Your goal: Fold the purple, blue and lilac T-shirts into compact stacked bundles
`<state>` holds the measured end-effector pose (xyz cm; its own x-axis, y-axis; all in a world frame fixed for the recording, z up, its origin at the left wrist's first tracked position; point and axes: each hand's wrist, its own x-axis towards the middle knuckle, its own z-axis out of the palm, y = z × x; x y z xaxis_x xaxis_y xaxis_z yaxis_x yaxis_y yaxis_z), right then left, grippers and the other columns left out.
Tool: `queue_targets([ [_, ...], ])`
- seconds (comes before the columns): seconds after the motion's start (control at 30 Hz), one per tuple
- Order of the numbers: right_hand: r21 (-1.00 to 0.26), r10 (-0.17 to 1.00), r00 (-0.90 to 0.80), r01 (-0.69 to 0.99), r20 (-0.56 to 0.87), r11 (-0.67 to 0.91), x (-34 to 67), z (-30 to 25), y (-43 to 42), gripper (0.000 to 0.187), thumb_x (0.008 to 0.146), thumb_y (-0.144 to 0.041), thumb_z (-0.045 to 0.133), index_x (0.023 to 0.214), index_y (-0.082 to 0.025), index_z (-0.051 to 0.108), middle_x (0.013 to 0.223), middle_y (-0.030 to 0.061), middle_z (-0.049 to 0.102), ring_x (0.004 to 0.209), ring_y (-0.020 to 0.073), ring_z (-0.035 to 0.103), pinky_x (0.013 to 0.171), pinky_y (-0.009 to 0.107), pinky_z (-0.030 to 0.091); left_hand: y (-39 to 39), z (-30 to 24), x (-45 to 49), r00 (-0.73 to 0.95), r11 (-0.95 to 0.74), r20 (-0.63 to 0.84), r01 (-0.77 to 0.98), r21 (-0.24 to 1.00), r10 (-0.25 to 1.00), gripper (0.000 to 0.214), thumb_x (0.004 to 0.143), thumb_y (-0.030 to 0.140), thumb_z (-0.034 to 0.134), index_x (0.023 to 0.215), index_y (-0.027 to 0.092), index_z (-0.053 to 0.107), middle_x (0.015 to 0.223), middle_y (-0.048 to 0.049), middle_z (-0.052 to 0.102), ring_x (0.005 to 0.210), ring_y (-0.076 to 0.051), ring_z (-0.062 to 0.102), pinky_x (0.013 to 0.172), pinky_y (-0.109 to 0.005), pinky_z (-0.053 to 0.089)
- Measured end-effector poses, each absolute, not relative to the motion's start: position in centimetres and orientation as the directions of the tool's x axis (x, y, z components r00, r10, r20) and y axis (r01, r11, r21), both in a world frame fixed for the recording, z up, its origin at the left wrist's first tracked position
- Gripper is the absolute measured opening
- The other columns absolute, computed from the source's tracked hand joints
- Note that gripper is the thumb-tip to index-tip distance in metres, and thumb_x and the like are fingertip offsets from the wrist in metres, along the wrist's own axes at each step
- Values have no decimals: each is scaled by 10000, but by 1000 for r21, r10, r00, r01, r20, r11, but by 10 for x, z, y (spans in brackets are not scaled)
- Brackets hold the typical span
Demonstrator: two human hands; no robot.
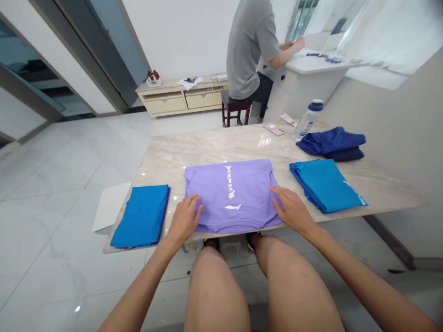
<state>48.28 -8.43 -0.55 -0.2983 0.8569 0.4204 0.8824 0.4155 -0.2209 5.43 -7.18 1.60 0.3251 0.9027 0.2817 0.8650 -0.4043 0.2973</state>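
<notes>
A purple T-shirt (249,184) with white lettering lies folded into a wide rectangle at the front edge of the marble-patterned table (173,150), its collar towards me. My left hand (185,216) rests at the shirt's left side, fingers stretched and thumb apart. On the opposite side my right hand (292,207) touches the shirt's edge, its fingers spread. Left of the shirt is a stack of folded blue cloth (143,214) with a darker purple layer beneath. A folded teal-blue garment (327,184) with white print lies to the right.
Dark blue clothing (334,142) is heaped at the back right, beside a clear water bottle (308,121) and a pink phone (274,129). Beyond the table a person in grey (247,50) sits on a dark stool (236,107) at a white counter (314,64).
</notes>
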Motion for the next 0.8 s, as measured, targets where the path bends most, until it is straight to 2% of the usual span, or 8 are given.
queue_targets([
  [0.1,-190,903,-322,904,285,382,464,-12,-57,555,1156,-401,414,1610,-128,580,1692,195,540,1581,334,504,1310,538,405,-58,-1,81,345,-418,276,867,273,897,498,1156,401,404,1545,172,616,1628,-178,611,1515,-334,566,1289,-561,425],
  [0.2,-177,931,-331,918,154,356,444,-30,-49,635,1162,-477,387,1703,-158,478,1813,155,354,1699,334,309,1368,571,304,-57,-24,104,345,-401,233,875,270,909,574,1154,397,384,1667,172,509,1754,-166,471,1647,-337,413,1369,-619,279],
  [0.27,-190,951,-281,934,132,302,437,-42,-53,668,1164,-505,370,1742,-173,415,1833,142,305,1715,335,266,1377,590,270,-60,-34,111,341,-389,208,879,276,917,591,1146,401,405,1701,209,477,1785,-139,424,1674,-341,366,1383,-639,224],
  [0.37,-214,970,-153,958,189,193,440,-55,-65,703,1159,-503,381,1763,-145,359,1831,180,292,1712,351,267,1379,602,246,-61,-37,113,342,-388,195,872,297,919,599,1136,391,428,1709,222,474,1794,-131,405,1680,-349,355,1388,-648,194],
  [0.5,-235,968,0,970,253,62,455,-64,-81,716,1142,-486,427,1746,-106,369,1797,244,341,1689,395,305,1349,655,266,-63,-34,112,347,-396,200,861,321,916,594,1117,350,455,1694,220,500,1775,-155,433,1667,-364,380,1372,-676,215],
  [0.6,-252,958,75,968,278,-3,471,-67,-96,685,1128,-475,458,1697,-93,435,1747,278,423,1656,410,367,1323,666,307,-75,-32,109,345,-389,186,863,324,920,581,1103,339,465,1663,205,537,1763,-178,446,1660,-384,387,1353,-703,234],
  [0.7,-349,948,126,937,292,-17,491,-59,-107,607,1092,-394,510,1622,-99,519,1628,280,570,1546,379,531,1276,581,424,-85,-23,106,372,-396,136,853,340,918,543,1055,384,558,1558,195,635,1722,-191,509,1625,-427,427,1324,-731,265],
  [0.8,-555,942,265,825,208,-110,506,-39,-104,619,1020,-301,585,1599,-93,521,1512,261,655,1262,309,736,1121,455,568,-80,0,116,465,-428,42,773,469,884,391,1016,404,597,1317,218,764,1476,-165,728,1392,-393,656,1233,-628,447],
])
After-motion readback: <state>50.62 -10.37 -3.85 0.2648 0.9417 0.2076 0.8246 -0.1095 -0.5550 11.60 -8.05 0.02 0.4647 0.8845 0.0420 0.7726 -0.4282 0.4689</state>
